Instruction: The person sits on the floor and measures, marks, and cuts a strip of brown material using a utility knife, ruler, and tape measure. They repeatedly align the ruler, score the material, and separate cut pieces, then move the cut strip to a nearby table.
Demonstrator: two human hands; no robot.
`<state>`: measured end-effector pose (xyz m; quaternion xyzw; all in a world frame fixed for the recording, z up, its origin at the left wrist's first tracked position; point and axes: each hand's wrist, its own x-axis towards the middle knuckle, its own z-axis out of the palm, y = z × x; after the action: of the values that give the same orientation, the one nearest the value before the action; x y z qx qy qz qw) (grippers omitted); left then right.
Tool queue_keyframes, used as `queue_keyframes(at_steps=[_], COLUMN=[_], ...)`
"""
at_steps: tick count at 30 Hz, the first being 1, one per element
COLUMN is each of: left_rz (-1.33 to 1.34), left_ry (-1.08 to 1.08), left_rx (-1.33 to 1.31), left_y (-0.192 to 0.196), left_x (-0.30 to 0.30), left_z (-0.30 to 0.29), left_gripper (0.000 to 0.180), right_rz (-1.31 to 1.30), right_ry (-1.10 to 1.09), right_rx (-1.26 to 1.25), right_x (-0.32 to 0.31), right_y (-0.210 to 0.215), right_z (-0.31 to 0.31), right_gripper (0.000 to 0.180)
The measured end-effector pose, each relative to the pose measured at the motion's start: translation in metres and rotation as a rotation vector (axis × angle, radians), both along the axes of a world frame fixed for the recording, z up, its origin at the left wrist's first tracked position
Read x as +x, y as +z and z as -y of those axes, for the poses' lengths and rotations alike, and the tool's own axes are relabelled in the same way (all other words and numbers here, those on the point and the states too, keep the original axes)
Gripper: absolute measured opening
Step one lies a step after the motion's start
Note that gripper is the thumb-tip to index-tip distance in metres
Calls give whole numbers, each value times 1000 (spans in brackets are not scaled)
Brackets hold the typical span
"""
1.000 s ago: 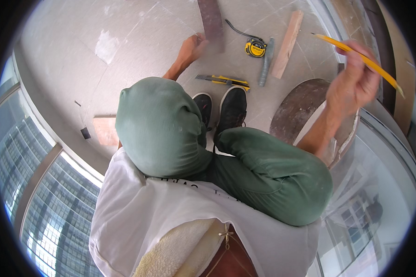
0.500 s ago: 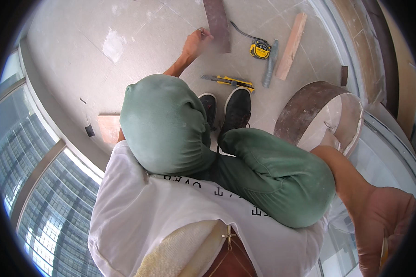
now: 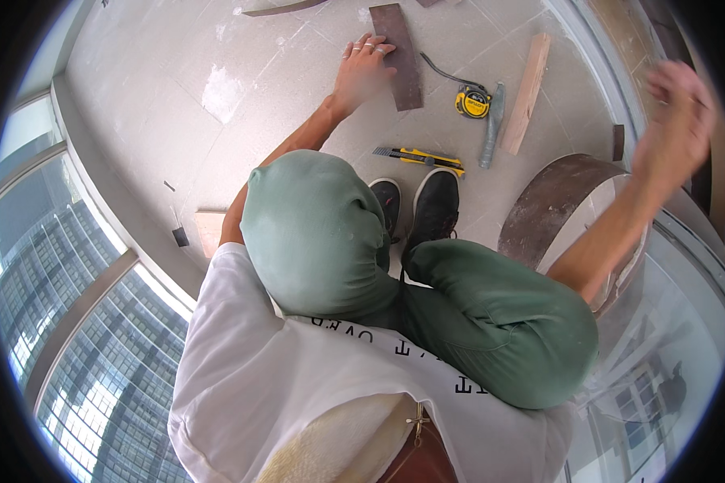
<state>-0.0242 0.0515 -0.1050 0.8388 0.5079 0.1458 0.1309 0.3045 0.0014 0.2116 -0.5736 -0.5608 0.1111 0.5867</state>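
Note:
On the floor ahead, my left hand [image 3: 366, 71] lies with its fingers stretched out and apart. Its fingertips reach the left edge of a dark brown strip of board [image 3: 398, 60]; whether they press on it I cannot tell. Far to the right my right hand [image 3: 678, 133] is raised near the door frame, its fingers smeared by motion, so what it holds, if anything, is hidden. Between the hands lie a yellow and black tape measure [image 3: 473, 102], a narrow grey tool-like piece [image 3: 492, 127] and a pale wooden strip [image 3: 527, 95]. A yellow utility knife [image 3: 420, 158] rests before my shoes.
A curled brown strip [image 3: 557, 196] stands beside my right forearm, next to the glass door's track. Another thin brown strip [image 3: 286, 8] lies at the far edge. Left of my knee is a pale board [image 3: 209, 229], close to the window sill [image 3: 97, 185].
My right hand has swung from low at the right, where a thin yellowish stick showed in it, up to the far right. My left hand's fingers have spread out by the brown strip.

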Motion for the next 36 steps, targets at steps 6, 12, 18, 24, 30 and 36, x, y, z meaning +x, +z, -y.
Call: queue_keyframes(at_steps=[6,12,18,24,30,36], left_rz=[-90,-134,-113,-73,-109,-104], left_ry=[16,34,72,82,85,125], left_rx=[-57,-198,-210,-142,-132,-162], left_y=[-18,4,2,-9,-4,-1], left_x=[-10,4,4,-1,1,-4], left_z=[0,-4,1,2,3,3], left_gripper=[52,54,56,59,60,60], right_rz=[313,148,-517,-539,138,161], right_ry=[-224,-301,68,421,309,272], right_rx=[-733,-869,-722,-809,-760,-664], right_x=[58,80,38,-53,-118,-156], right_y=[-280,-329,-278,-249,-265,-283], right_z=[0,15,22,14,-3,-13], right_gripper=[71,61,46,30,35,34])
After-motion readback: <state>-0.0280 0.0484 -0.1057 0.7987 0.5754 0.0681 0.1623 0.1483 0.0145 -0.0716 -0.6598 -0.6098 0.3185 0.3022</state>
